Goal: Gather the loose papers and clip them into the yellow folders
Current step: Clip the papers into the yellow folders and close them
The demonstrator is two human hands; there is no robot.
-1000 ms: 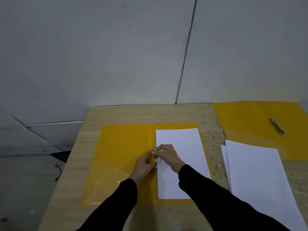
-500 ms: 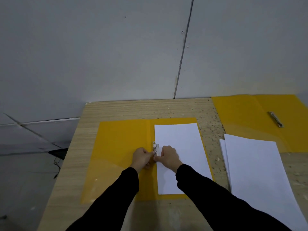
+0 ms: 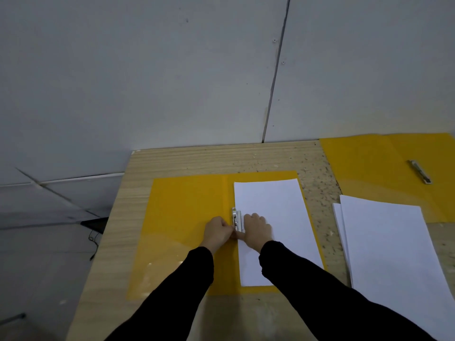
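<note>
Landmark: metal clip (image 3: 236, 221) on the spine of the near folder (image 3: 187, 232), which lies open and flat on the worktop (image 3: 187, 161).

- Left hand (image 3: 218, 233): just left of the clip, fingers curled, fingertips pinching the clip's near end.
- Right hand (image 3: 256, 230): just right of the clip, fisted knuckles-up on the white sheets (image 3: 273, 200), thumb reaching to the clip's near end. Can't tell whether it grips the clip or only presses the paper.
- The two hands are nearly touching at that end. Black sleeves (image 3: 320, 291) come in from the near side.
- White sheets: the clip sits over their left edge, and they lie squared to the spine. A thin yellow margin shows on the right and near sides. Their far edge is just short of the folder's far edge.
- Left of the clip: the folder's left flap, its outer edge close to the worktop's left edge, with the floor (image 3: 49, 267) beyond.
- Beyond the clip: a strip of worktop, then the wall (image 3: 147, 82) hard against the far edge.
- Right of the clip: a speckled strip of worktop past the folder's edge, then the loose stack (image 3: 384, 254), slightly fanned at its left edge.
- The stack's far edge overlaps the second folder (image 3: 369, 173), which is open with the second clip (image 3: 420, 171) on it and runs out of view.
</note>
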